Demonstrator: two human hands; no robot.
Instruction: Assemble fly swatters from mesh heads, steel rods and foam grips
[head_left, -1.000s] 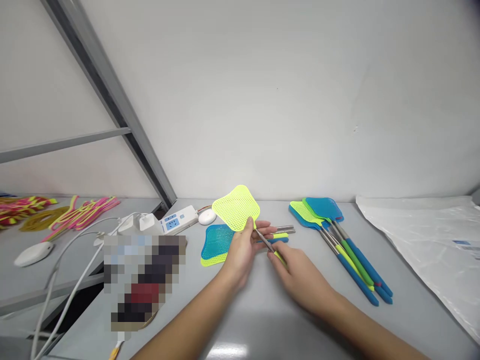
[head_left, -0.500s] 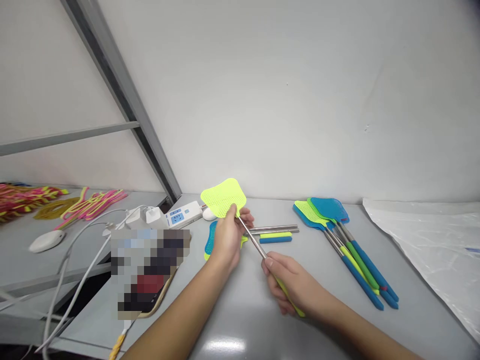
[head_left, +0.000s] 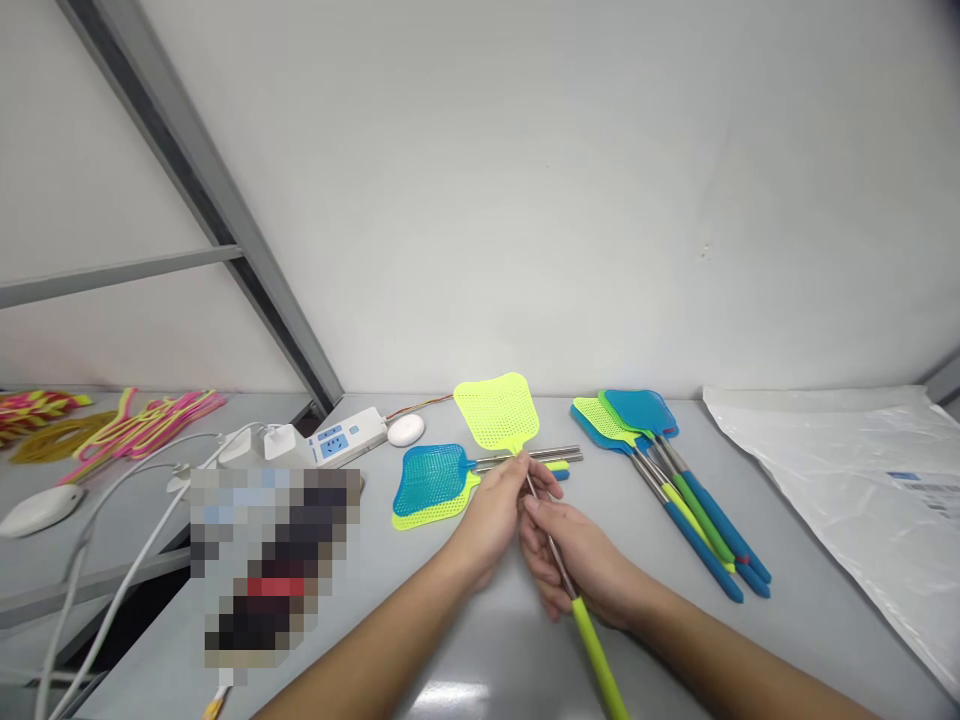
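A yellow fly swatter (head_left: pixel 496 410) with a perforated head, metal shaft and yellow-green handle is held over the table. My left hand (head_left: pixel 495 515) pinches it at the neck, just under the head. Lower down, my right hand (head_left: pixel 574 555) is around the metal shaft, and the handle sticks out below it toward me. Behind my left hand lie a blue fly swatter (head_left: pixel 431 478) and a yellow one (head_left: pixel 420 520) partly beneath it; their shafts point right, and my hands hide part of them.
Several blue, green and yellow fly swatters (head_left: pixel 641 415) lie piled at the right, beside a clear plastic bag (head_left: pixel 817 460). To the left are a power strip (head_left: pixel 349 437), white cables (head_left: pixel 142 540), a white mouse-like object (head_left: pixel 406 430), a blurred-out phone-like device (head_left: pixel 277 560) and pink-yellow cords (head_left: pixel 150 420).
My right hand has slid from the handle up the shaft, nearer my left hand. The swatter's head has shifted right, uncovering the blue swatter. The view has turned slightly right.
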